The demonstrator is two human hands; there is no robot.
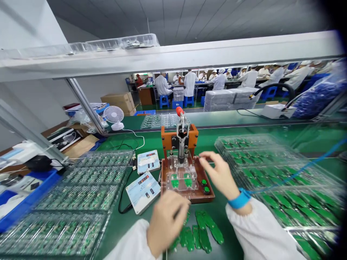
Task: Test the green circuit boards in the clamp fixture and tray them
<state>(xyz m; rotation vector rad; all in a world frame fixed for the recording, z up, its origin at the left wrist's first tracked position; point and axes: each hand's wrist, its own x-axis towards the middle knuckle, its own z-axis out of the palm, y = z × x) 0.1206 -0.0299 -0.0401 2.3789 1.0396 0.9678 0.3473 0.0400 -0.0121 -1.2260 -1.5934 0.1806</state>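
A test fixture with a brown base (200, 196), an orange frame (193, 139) and a red-tipped toggle clamp (179, 111) stands before me. Under its clear plate lie two small green circuit boards (175, 181). My left hand (168, 220), blurred by motion, is in front of the base with fingers curled; what they hold, if anything, is hidden. Several loose green boards (202, 231) lie beside it on the mat, partly covered by it. My right hand (218, 173) is at the fixture's right side, fingers loosely apart, holding nothing visible. A blue wrist strap (240, 199) circles that wrist.
Clear trays of boards (89, 195) stand left, and more trays with green boards (271, 173) right. Two meter boxes (143, 192) with red digits sit left of the fixture. A blue cord (306, 164) crosses the right side. A small fan (114, 115) stands behind; people in white work beyond.
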